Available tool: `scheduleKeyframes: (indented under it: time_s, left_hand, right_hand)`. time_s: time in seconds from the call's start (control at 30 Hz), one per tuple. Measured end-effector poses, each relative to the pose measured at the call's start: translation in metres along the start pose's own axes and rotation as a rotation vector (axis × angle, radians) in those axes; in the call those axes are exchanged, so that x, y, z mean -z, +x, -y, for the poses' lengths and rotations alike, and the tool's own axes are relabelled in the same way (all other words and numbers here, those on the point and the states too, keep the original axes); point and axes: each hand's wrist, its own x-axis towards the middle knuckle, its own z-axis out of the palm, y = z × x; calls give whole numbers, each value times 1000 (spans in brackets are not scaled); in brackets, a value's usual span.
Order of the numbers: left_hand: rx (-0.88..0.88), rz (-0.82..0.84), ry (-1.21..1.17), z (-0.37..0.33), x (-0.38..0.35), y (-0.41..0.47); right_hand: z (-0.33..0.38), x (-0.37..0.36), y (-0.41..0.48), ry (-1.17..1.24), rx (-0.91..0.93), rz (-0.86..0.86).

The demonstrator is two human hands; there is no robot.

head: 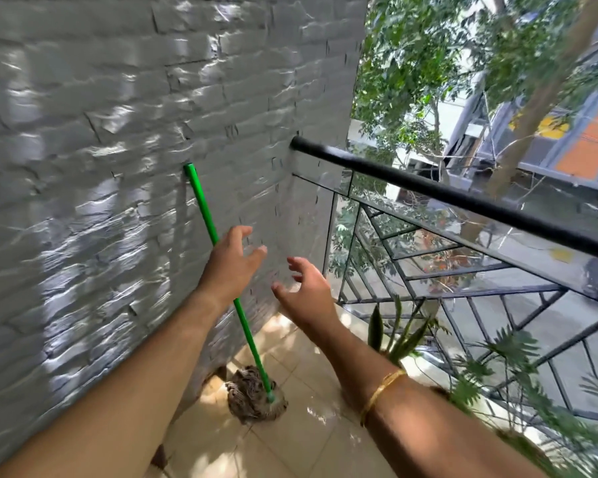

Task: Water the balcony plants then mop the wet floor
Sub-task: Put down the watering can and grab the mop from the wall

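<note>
A mop with a green handle [201, 201] leans against the grey brick wall, its brown stringy head [252, 395] resting on the beige tiled floor [301, 429]. My left hand [233, 262] is stretched out in front of the handle's middle, fingers apart, holding nothing. My right hand [306, 289] hovers just to the right of it, also open and empty, with a gold bangle on the wrist. A wet sheen shows on the tiles near the mop head. Potted plants [399, 336] with long green leaves stand along the railing on the right.
The grey brick wall [101, 167] fills the left side. A black handrail [463, 198] over a glass and metal railing closes off the right. More leafy plants [508, 370] crowd the lower right. Trees and buildings lie beyond.
</note>
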Motion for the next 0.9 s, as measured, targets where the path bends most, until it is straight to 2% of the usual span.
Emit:
scheduleKeyframes:
  time_s: [0.2, 0.5, 0.67, 0.9]
  left_hand:
    - [-207, 130, 425, 23, -16, 70]
    - [-437, 347, 1117, 128, -77, 121]
    - [-551, 420, 1311, 185, -103, 136]
    - [-601, 500, 1504, 233, -119, 137]
  right_hand:
    - [-35, -40, 56, -34, -135, 30]
    - [-131, -163, 111, -49, -299, 106]
    - [-179, -218, 133, -16, -328, 130]
    - [-236, -285, 145, -5, -441, 264]
